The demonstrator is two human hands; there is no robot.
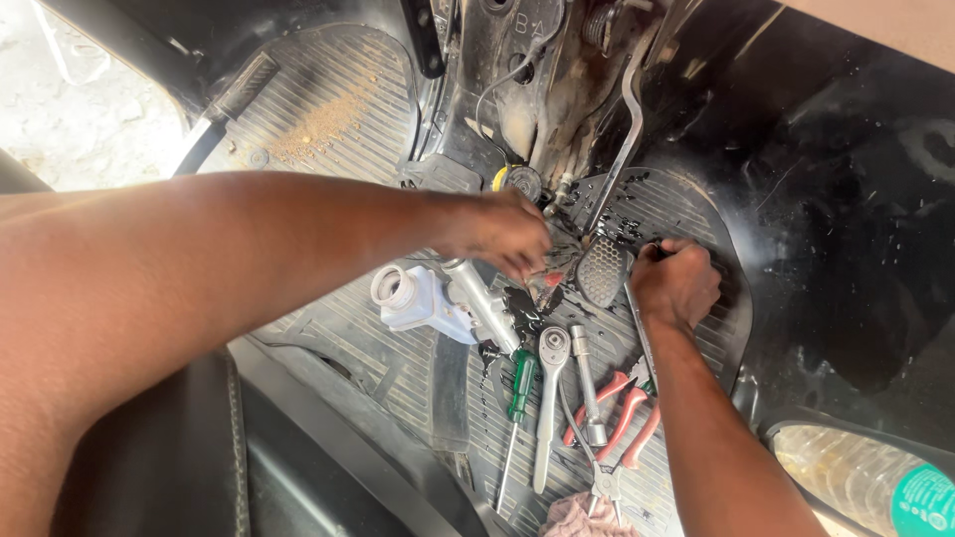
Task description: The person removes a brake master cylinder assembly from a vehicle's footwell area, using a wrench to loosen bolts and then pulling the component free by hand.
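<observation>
2 bare hands are down in the car footwell, both working around the perforated black metal pedal pad [601,268], which I'll use as the reference. Left hand [502,232] sits just left of the pad, fingers curled and pinched on something small and dark with fluid; can't tell exactly what. Right hand [676,281] is just right of the pad, closed in a fist round the top of a long thin steel wrench [639,328] running down below the pad.

My take: everything looks oily, so keep the wrench seated square and steady the part with the left hand so it doesn't slip.

Left of the pad lies the white plastic reservoir on its silver metal cylinder [438,298]. Below the pad: green-handled screwdriver [519,390], chrome ratchet [550,398], red-handled pliers [619,413]. Far lower right of the pad, a clear plastic bottle with a teal label [885,487]; no signs I can make out.
</observation>
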